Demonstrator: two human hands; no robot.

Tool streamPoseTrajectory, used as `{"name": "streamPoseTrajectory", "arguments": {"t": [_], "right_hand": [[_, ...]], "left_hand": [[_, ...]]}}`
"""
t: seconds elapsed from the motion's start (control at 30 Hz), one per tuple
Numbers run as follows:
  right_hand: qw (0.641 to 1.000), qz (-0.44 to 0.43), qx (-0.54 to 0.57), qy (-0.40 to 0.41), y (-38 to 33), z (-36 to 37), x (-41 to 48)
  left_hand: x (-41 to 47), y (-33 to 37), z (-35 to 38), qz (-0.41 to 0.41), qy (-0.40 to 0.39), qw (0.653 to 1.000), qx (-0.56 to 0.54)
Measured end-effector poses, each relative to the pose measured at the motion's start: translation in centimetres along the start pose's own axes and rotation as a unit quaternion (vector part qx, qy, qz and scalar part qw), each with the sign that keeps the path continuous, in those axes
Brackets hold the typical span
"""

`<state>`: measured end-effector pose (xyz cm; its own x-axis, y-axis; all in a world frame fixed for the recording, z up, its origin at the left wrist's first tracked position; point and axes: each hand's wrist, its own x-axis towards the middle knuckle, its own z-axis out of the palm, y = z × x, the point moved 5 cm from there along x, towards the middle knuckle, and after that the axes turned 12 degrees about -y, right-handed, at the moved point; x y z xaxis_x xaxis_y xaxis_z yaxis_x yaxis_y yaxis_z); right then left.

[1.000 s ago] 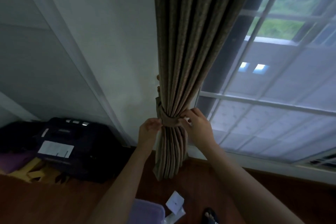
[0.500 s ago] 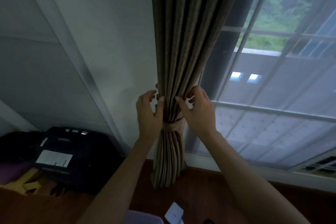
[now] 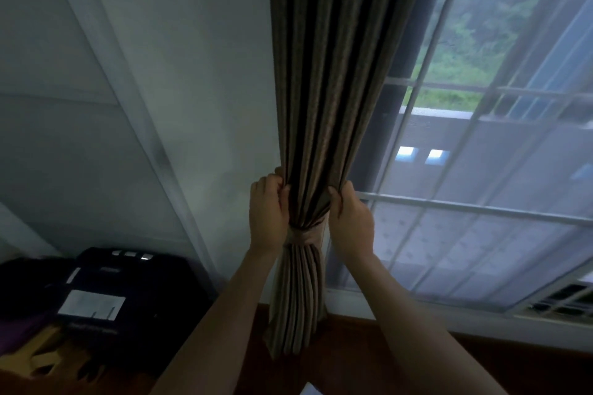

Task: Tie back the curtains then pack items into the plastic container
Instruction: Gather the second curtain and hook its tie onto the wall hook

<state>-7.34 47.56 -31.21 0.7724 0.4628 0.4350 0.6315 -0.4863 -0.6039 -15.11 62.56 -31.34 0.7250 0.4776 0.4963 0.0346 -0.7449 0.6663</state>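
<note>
A brown pleated curtain (image 3: 333, 74) hangs gathered in the middle of the view, beside the window. A tie-back band (image 3: 305, 236) of the same cloth is wrapped round it low down. My left hand (image 3: 268, 212) grips the curtain's left edge just above the band. My right hand (image 3: 351, 216) grips the right edge at the same height. Both hands have their fingers curled into the folds. The plastic container is out of view.
A white wall (image 3: 192, 74) and a slanted white trim (image 3: 138, 112) lie left of the curtain. The window (image 3: 481, 170) with white bars fills the right. A dark case (image 3: 128, 292) with a white label sits on the wooden floor at lower left.
Both hands moved up from the tie-back band to the folds just above it and closed on the curtain's edges. The view tilted upward.
</note>
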Motion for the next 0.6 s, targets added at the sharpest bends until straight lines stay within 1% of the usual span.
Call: {"name": "streamPoseTrajectory", "arguments": {"t": [0.17, 0.23, 0.33, 0.4, 0.47, 0.53, 0.6], "right_hand": [[0.999, 0.029, -0.019, 0.001, -0.4, -0.4, -1.2], [0.998, 0.051, -0.037, 0.005, -1.0, -0.5, -1.7], [0.995, 0.082, -0.062, -0.012, -2.3, -0.4, -2.6], [0.992, 0.119, -0.03, -0.03, -3.1, -0.4, -3.9], [0.989, 0.143, -0.022, -0.038, -4.0, -0.7, -6.1], [0.985, 0.151, -0.062, -0.054, -4.8, -0.8, -8.3], [0.978, 0.173, -0.09, -0.076, -5.0, -0.8, -10.1]], "left_hand": [[-1.5, 0.6, -0.7, 0.031, -0.023, 0.999, -0.005], [-1.9, 0.4, -1.1, 0.035, -0.04, 0.998, -0.02], [-2.7, -0.3, -2.6, 0.031, -0.059, 0.996, -0.064], [-3.5, -0.5, -3.9, 0.044, -0.078, 0.994, -0.066], [-4.7, -0.7, -5.5, 0.06, -0.098, 0.992, -0.052], [-5.8, -1.5, -6.9, 0.07, -0.107, 0.992, -0.019], [-6.5, -2.7, -7.8, 0.056, -0.126, 0.99, 0.039]]}}
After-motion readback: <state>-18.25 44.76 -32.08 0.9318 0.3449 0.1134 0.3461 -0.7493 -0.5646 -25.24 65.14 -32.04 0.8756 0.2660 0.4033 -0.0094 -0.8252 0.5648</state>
